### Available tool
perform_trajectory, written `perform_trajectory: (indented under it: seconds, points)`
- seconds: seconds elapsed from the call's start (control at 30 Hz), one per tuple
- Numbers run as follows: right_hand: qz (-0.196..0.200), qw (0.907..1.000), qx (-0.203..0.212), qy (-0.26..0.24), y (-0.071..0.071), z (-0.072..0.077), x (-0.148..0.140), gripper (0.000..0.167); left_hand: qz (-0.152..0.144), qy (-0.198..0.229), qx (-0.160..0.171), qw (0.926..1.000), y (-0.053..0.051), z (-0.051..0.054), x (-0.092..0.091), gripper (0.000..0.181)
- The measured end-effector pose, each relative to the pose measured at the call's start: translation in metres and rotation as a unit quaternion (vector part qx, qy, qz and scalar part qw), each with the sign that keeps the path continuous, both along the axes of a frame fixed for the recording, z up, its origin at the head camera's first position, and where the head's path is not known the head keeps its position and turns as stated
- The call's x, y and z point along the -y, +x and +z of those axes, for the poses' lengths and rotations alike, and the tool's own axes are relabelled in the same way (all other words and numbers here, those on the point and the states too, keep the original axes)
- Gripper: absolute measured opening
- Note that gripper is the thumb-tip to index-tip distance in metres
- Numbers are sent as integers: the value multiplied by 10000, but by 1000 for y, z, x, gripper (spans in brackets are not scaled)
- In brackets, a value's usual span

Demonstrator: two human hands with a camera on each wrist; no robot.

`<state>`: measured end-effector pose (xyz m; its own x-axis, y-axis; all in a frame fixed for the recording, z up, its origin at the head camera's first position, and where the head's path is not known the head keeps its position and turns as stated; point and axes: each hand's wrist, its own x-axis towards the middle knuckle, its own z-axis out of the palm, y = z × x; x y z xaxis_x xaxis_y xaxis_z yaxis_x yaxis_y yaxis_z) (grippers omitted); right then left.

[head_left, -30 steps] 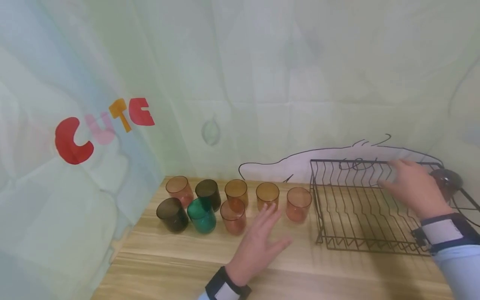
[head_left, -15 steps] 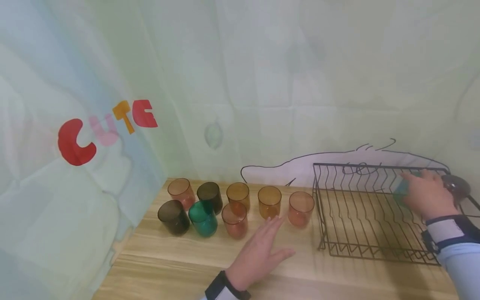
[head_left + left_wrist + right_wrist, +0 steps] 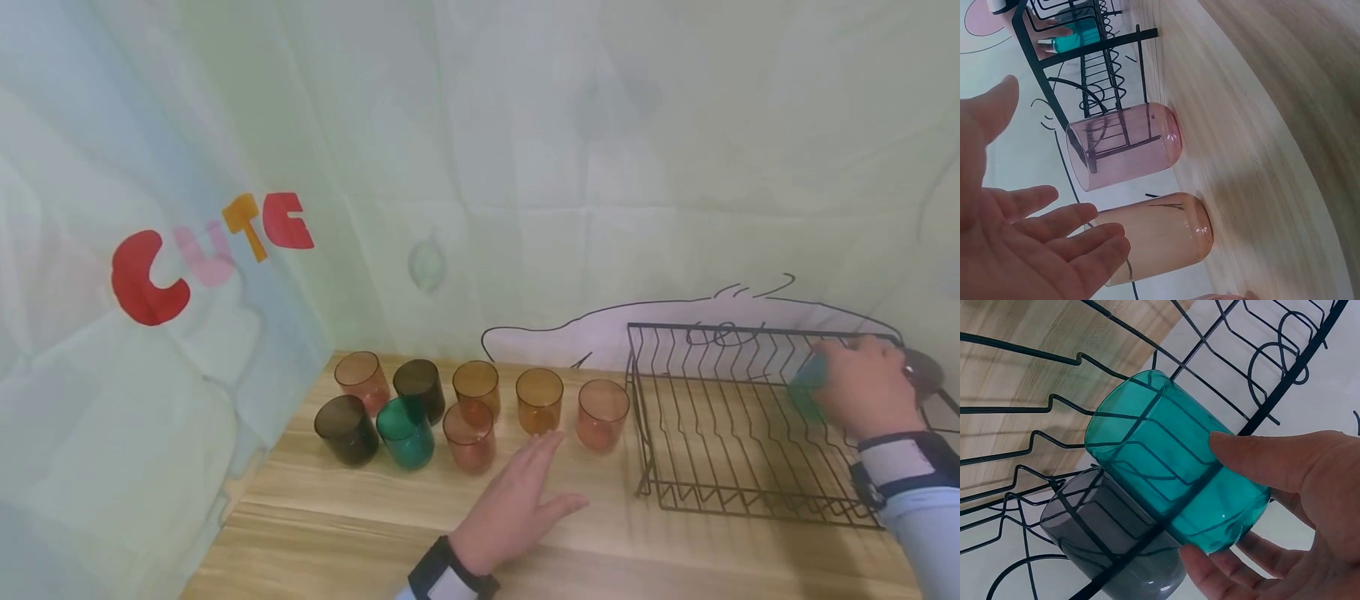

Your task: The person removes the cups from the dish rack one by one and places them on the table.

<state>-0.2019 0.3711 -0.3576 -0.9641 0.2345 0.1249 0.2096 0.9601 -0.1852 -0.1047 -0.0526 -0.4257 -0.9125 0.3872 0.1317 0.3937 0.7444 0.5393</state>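
My right hand (image 3: 866, 387) is at the right end of the black wire dish rack (image 3: 720, 500). It grips a teal glass tumbler (image 3: 1147, 444) near its base, the thumb on one side and fingers on the other. The tumbler's mouth points down into the rack wires. Beside it in the rack is a smoky grey tumbler (image 3: 1110, 531), seen at the hand's right in the head view. My left hand (image 3: 517, 508) hangs with straight fingers and holds nothing. It is in front of an amber tumbler (image 3: 538, 404) and a pink tumbler (image 3: 602, 417) standing upright on the table.
Several more upright tumblers stand to the left: a pink one (image 3: 470, 437), another amber one (image 3: 476, 387), a teal one (image 3: 405, 433) and a dark one (image 3: 347, 429) among them. The wooden table (image 3: 337, 533) ends at a fabric backdrop (image 3: 525, 167) behind and on the left.
My right hand has moved right along the rack, and the teal tumbler has come into sight in its grip. My left hand has barely moved. The head view has shifted slightly.
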Motion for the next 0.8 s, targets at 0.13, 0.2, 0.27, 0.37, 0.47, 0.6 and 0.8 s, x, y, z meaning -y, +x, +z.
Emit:
perform_trajectory:
  seconds: [0.13,0.2,0.27,0.37,0.47,0.6,0.8]
  points:
    - [158,9998,-78,44,0,1,-2,62,62,-32,51,10000,0,2,1,88]
    - [238,9997,-87,60,1,2,-3,62,64,-12,43,10000,-1,2,1,89]
    - [312,9994,-119,25,1,3,-4,61,60,19,25,10000,-2,3,1,89]
    - [418,9989,-179,-77,3,4,-4,59,67,83,29,9999,-2,5,1,90]
    - [505,9984,-213,-142,6,5,-2,57,128,75,94,9998,-3,7,1,91]
    - [641,9973,-292,-218,13,10,6,58,252,44,249,9994,-3,7,2,92]
    - [956,9906,-805,-553,31,27,37,62,390,236,251,9986,-1,6,2,92]
